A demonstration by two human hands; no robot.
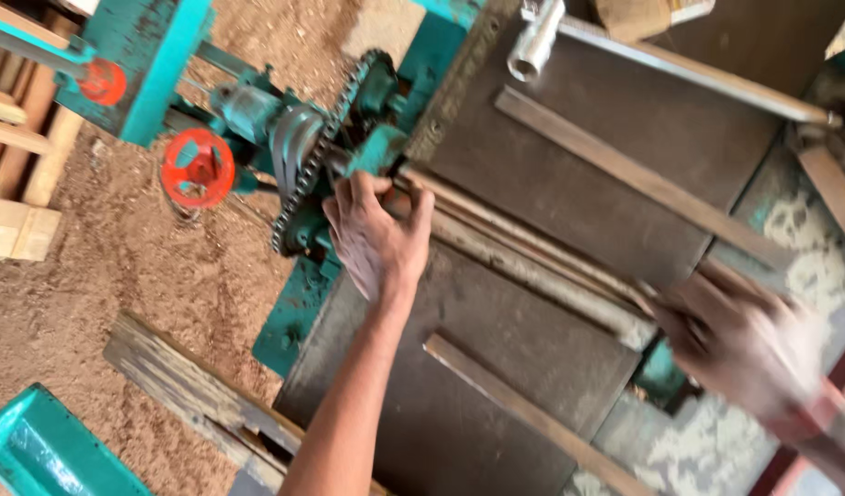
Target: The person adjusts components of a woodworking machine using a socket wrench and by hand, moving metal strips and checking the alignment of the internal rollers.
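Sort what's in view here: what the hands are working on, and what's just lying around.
In hand:
left hand on the roller end beside the chain sprocket
right hand, blurred, at the long metal roller

Lying about:
red handwheel
wood strip
plank on sawdust
metal tube

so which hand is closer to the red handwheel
Left. The left hand rests on the end of the long roller beside the chain sprocket, just right of the red handwheel. The blurred right hand is at the roller's other end, far off.
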